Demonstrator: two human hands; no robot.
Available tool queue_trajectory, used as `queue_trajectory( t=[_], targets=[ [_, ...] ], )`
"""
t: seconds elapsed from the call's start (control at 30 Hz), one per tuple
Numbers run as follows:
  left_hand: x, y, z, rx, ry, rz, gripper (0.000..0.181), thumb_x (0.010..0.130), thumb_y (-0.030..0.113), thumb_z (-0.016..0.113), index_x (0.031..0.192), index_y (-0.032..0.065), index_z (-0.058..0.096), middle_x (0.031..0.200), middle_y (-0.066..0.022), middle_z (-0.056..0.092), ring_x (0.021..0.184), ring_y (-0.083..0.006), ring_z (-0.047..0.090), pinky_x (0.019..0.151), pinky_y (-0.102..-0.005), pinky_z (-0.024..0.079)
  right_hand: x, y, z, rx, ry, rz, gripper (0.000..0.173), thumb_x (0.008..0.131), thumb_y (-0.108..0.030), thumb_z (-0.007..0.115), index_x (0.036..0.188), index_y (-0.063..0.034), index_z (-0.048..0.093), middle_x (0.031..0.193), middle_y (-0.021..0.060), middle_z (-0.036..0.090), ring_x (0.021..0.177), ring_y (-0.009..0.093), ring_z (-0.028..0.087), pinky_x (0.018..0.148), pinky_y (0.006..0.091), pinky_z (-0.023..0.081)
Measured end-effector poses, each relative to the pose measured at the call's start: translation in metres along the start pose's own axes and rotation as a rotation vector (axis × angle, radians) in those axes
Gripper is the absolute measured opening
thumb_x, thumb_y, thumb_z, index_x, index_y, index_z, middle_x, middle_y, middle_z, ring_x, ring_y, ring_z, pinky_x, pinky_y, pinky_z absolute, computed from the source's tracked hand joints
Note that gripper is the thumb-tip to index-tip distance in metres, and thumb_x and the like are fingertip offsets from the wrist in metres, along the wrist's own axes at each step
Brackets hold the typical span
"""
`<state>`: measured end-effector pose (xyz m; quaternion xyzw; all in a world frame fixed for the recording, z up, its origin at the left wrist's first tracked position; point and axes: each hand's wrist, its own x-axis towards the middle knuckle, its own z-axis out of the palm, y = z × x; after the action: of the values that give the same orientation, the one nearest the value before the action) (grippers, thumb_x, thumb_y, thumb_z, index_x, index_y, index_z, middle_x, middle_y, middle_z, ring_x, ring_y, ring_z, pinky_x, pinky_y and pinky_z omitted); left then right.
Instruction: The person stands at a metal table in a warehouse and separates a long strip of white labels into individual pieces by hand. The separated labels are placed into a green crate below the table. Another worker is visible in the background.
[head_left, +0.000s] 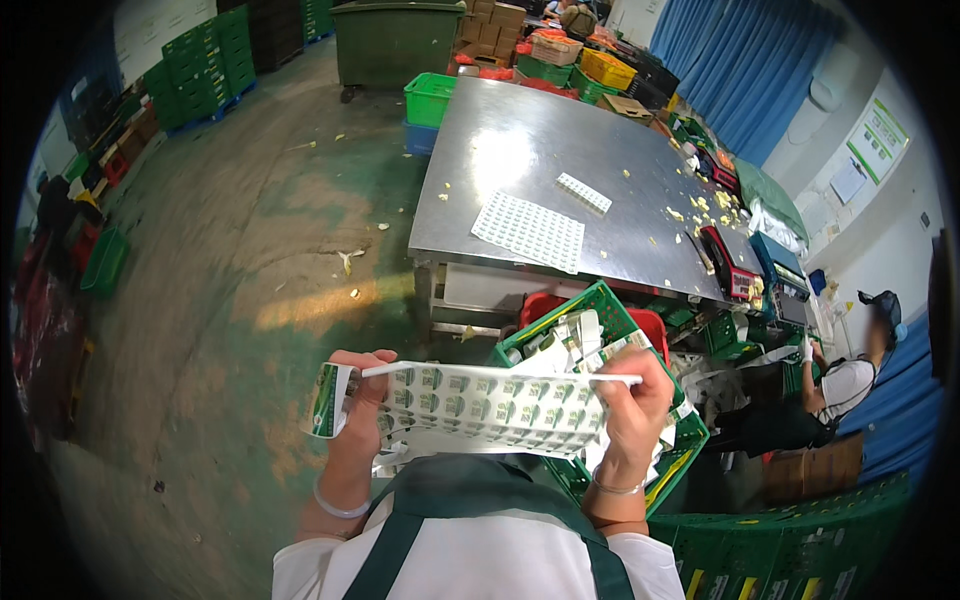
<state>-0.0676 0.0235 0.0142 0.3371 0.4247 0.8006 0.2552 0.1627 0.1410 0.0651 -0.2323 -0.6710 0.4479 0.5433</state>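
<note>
A white sheet of round printed stickers (487, 405) is stretched between my two hands in front of my chest, its upper edge folded over. My left hand (364, 405) grips the left end and also has a green and white printed label (328, 400) at its outer side. The right end is pinched in my right hand (634, 405). On the steel table ahead lie a larger sticker sheet (529, 231) and a short sticker strip (583, 193). Below my right hand, a green plastic crate (607, 300) holds loose labels and paper rolls.
Yellow scraps litter the steel table (465, 202), with a red scale (731, 262) and a teal scale (778, 262) at its right edge. A co-worker (840, 390) is at the right. Green crates (780, 555) stand lower right; a green wheeled bin (397, 45) is beyond.
</note>
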Motion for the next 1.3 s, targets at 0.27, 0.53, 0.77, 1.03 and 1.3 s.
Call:
queue_trajectory(
  t=[0.27,0.53,0.77,1.03,1.3],
  targets=[
    [0.003,-0.012,-0.019,0.115,0.013,0.032,0.016,0.086,0.014,0.063,0.095,0.0043,0.054,0.098,-0.0086,0.06,0.092,-0.0152,0.056,0.079,-0.0266,0.044,0.006,0.039,-0.01,0.031,-0.159,0.207,0.011,0.083,-0.007,0.059,0.075,-0.0013,0.054,0.069,-0.0033,0.05,0.062,0.003,0.042,0.055,0.0189,0.033],
    [0.002,-0.011,-0.02,0.221,-0.003,-0.015,0.016,0.085,0.012,0.064,0.096,0.005,0.054,0.102,-0.0113,0.057,0.102,-0.0182,0.053,0.087,-0.0304,0.042,0.036,-0.005,0.02,-0.917,-0.46,-0.583,0.028,0.067,-0.002,0.063,0.094,-0.0085,0.061,0.083,0.0057,0.055,0.07,0.021,0.056,0.055,0.0301,0.047],
    [0.003,-0.022,-0.025,0.294,0.029,0.023,0.015,0.086,0.011,0.063,0.095,0.0037,0.054,0.102,-0.0096,0.057,0.103,-0.0182,0.052,0.088,-0.0306,0.041,0.031,-0.005,0.013,-0.737,-0.577,-0.466,0.016,0.069,-0.001,0.062,0.083,-0.0065,0.06,0.076,0.0057,0.054,0.066,0.021,0.055,0.054,0.0301,0.045],
    [0.004,-0.02,-0.031,0.227,-0.028,-0.123,0.017,0.083,0.014,0.067,0.094,0.0048,0.058,0.106,-0.0104,0.058,0.107,-0.0185,0.052,0.087,-0.0309,0.042,0.055,-0.008,0.0,-0.697,-0.614,-0.314,0.014,0.078,-0.015,0.064,0.083,-0.0037,0.06,0.077,0.009,0.056,0.069,0.026,0.056,0.061,0.0334,0.045],
    [0.007,-0.009,-0.018,0.23,-0.082,-0.033,0.011,0.083,0.01,0.066,0.091,0.0065,0.058,0.092,-0.0069,0.057,0.096,-0.0172,0.055,0.09,-0.0362,0.042,0.057,-0.012,0.01,-0.694,-0.875,-0.581,0.016,0.082,-0.021,0.059,0.075,-0.0076,0.054,0.072,0.0081,0.05,0.063,0.024,0.051,0.053,0.0352,0.043]
  ],
)
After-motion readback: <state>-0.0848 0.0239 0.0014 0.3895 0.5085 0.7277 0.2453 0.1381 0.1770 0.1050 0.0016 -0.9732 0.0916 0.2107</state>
